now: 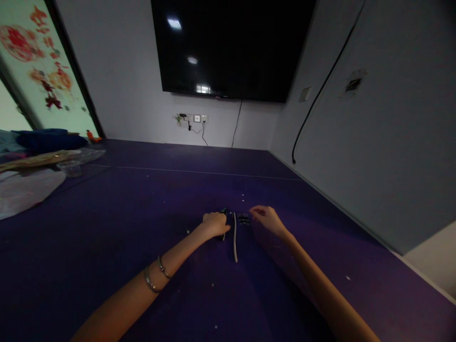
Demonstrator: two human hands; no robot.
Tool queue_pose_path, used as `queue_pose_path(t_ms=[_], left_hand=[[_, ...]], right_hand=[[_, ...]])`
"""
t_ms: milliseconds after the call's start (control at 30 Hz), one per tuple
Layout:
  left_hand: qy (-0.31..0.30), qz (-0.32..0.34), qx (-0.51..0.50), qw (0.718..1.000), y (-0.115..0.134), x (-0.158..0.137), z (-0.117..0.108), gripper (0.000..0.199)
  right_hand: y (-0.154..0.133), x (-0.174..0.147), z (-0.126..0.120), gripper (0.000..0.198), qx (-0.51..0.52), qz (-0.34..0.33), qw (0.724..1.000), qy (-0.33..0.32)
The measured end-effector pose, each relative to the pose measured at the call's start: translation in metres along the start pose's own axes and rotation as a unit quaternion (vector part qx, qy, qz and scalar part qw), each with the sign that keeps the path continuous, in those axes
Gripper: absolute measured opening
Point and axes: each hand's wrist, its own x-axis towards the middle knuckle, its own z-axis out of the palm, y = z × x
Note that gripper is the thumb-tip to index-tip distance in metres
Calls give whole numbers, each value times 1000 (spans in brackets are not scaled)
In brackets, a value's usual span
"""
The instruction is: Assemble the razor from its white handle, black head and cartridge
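My left hand [215, 224] is closed over a dark, flat-looking thing [223, 211]. Its edges show past my fingers, but the hand hides most of it. Just to the right lies a pale, thin, slightly bent length of cable or tube [235, 240], pointing away from me. Small dark pieces [243, 219] lie in a group beside the far end of that length, too small to name. My right hand [267, 219] is right of these pieces, its thumb and fingertips pinched together. Whatever is between those fingertips is too small to make out.
Both hands work low over a purple surface [160, 199] with small white specks. Folded blue cloth [52, 140] and a whitish plastic bag [32, 190] lie at the left. A television [231, 47] hangs on the far wall; a black cable [320, 90] hangs at the right.
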Motion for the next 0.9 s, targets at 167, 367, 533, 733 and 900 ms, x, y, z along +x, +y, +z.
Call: queue_pose_path(t_ms=[167,367,533,733,900], left_hand=[[-1,-9,8,1000,6,1,8,32],[14,-10,5,1000,8,0,6,31],[53,-2,-1,999,7,-2,-5,33],[142,26,-15,989,16,-12,-18,36],[183,38,-14,982,29,-23,-21,34]], right_hand=[[-6,0,3,25,-9,-6,1000,-11],[-18,-2,6,20,12,-2,1000,13],[-32,-3,13,21,151,73,983,67],[-56,-11,26,26,395,166,903,31],[-71,-18,32,26,482,168,860,-4]])
